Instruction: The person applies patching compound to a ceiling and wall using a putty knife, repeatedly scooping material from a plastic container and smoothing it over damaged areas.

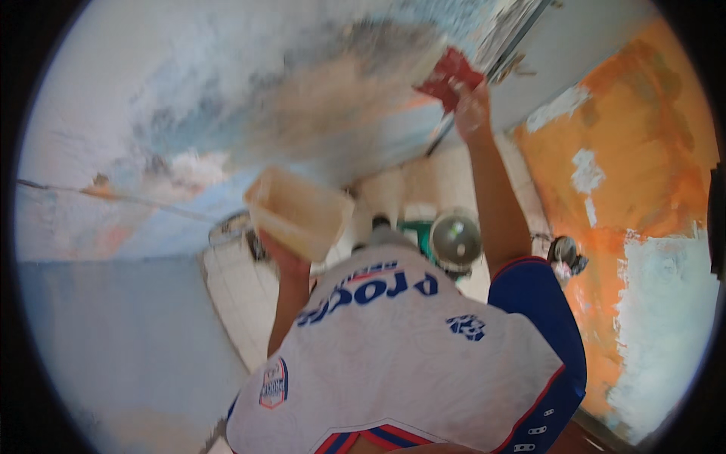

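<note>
My right hand (470, 110), its fingers smeared with white, is raised at the upper right and closed on a flat red putty spreader (452, 78). The spreader is at the patchy wall (318, 91), which has grey, white and brownish areas; whether it touches the surface I cannot tell. Lower and to the left, my left hand (287, 261) grips a rectangular cream plastic tub (299, 208) from underneath at its near side. The tub is tilted, its opening shows, and a pale coating lines the inside.
A round bucket (456, 240) stands on the tiled floor beside a green object (418, 236). At right, a dark round item (563, 250) lies near an orange wall (628, 113) with white patches. A cable (144, 198) runs along the left wall. A dark metal edge (520, 39) borders the panel at top right.
</note>
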The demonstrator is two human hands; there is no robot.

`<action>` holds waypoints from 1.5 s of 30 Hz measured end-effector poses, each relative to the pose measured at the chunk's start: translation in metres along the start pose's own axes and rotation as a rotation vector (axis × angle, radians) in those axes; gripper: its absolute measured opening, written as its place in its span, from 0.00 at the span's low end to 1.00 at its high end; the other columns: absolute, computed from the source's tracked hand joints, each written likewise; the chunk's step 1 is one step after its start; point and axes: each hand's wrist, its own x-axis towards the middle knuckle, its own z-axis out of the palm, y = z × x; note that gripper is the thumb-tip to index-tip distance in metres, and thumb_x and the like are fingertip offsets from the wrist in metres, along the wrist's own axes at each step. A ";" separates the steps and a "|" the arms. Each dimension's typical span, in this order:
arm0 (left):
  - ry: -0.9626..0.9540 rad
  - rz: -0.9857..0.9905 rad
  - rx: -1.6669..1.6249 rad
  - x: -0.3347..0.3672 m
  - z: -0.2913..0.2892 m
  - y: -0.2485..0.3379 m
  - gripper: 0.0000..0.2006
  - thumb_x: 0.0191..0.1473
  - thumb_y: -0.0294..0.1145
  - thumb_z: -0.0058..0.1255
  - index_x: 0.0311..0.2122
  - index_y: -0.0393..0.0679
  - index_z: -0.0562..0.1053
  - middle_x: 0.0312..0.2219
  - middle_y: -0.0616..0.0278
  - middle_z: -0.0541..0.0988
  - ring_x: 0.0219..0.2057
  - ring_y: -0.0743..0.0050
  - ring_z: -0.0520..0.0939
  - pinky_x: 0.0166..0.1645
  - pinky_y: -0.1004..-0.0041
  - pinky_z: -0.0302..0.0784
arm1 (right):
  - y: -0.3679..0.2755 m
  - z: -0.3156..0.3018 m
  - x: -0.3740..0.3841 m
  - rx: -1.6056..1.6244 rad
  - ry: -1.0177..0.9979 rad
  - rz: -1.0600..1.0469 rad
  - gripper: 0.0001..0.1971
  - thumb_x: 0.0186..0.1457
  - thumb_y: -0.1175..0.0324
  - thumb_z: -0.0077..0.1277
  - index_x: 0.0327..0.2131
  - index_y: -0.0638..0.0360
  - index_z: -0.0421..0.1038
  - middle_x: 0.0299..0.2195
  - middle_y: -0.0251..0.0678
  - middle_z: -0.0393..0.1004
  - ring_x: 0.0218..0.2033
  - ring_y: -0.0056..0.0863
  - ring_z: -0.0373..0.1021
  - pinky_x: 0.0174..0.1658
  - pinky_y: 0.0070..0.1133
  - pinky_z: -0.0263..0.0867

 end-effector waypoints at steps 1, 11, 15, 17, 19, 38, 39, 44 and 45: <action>-0.048 -0.004 -0.007 -0.001 -0.005 -0.001 0.35 0.59 0.63 0.39 0.64 0.51 0.58 0.59 0.61 0.66 0.60 0.57 0.68 0.64 0.54 0.64 | -0.019 0.017 -0.015 -0.080 0.089 0.107 0.21 0.57 0.77 0.49 0.55 0.65 0.62 0.49 0.43 0.73 0.46 0.32 0.73 0.49 0.26 0.72; 0.157 -0.032 0.177 0.031 -0.005 -0.033 0.39 0.56 0.70 0.34 0.66 0.54 0.55 0.62 0.61 0.63 0.62 0.57 0.65 0.64 0.56 0.64 | -0.041 0.099 -0.099 -0.277 0.099 0.239 0.19 0.56 0.78 0.52 0.52 0.64 0.63 0.43 0.36 0.74 0.43 0.22 0.71 0.49 0.22 0.69; 0.107 -0.003 0.126 0.041 -0.006 -0.037 0.40 0.56 0.72 0.32 0.66 0.57 0.54 0.62 0.63 0.62 0.62 0.58 0.65 0.63 0.55 0.66 | -0.050 0.117 -0.105 -0.192 0.081 0.320 0.19 0.56 0.78 0.51 0.51 0.66 0.63 0.44 0.37 0.73 0.44 0.22 0.70 0.50 0.22 0.68; 0.067 0.024 0.118 0.044 -0.003 -0.036 0.40 0.56 0.72 0.32 0.66 0.57 0.54 0.62 0.63 0.62 0.62 0.58 0.65 0.63 0.54 0.66 | -0.053 0.126 -0.108 -0.207 0.069 0.369 0.19 0.56 0.78 0.51 0.51 0.66 0.64 0.44 0.38 0.73 0.45 0.22 0.70 0.50 0.22 0.68; 0.025 0.042 0.127 0.045 0.008 -0.034 0.40 0.55 0.73 0.33 0.66 0.58 0.54 0.63 0.63 0.61 0.62 0.58 0.65 0.62 0.54 0.67 | -0.055 0.137 -0.111 -0.233 0.047 0.387 0.18 0.56 0.78 0.51 0.51 0.67 0.63 0.44 0.38 0.73 0.45 0.23 0.70 0.50 0.23 0.68; 0.044 0.231 -0.064 0.041 0.007 0.010 0.37 0.59 0.66 0.35 0.64 0.50 0.58 0.59 0.58 0.66 0.59 0.57 0.69 0.62 0.56 0.67 | -0.051 0.209 -0.104 -0.865 -0.640 0.437 0.14 0.59 0.72 0.45 0.48 0.62 0.70 0.36 0.51 0.77 0.38 0.45 0.75 0.40 0.32 0.69; 0.033 0.248 -0.041 0.041 0.011 0.011 0.37 0.59 0.66 0.35 0.64 0.50 0.58 0.59 0.58 0.66 0.59 0.57 0.69 0.62 0.56 0.67 | -0.049 0.199 -0.103 -0.728 -0.532 0.469 0.14 0.59 0.73 0.45 0.48 0.63 0.69 0.37 0.49 0.77 0.38 0.43 0.76 0.41 0.30 0.70; 0.061 0.355 0.228 0.048 0.018 -0.004 0.43 0.53 0.72 0.40 0.65 0.51 0.55 0.62 0.60 0.61 0.62 0.56 0.64 0.65 0.55 0.63 | -0.056 0.134 -0.083 -0.054 0.004 0.479 0.16 0.60 0.75 0.45 0.52 0.65 0.65 0.45 0.40 0.75 0.42 0.29 0.75 0.47 0.22 0.73; 0.033 0.328 0.256 0.053 0.015 -0.008 0.44 0.53 0.72 0.40 0.65 0.51 0.54 0.63 0.61 0.61 0.63 0.56 0.63 0.65 0.55 0.62 | -0.053 0.110 -0.079 0.033 0.146 0.416 0.16 0.60 0.75 0.45 0.52 0.65 0.65 0.45 0.40 0.75 0.43 0.30 0.75 0.46 0.23 0.74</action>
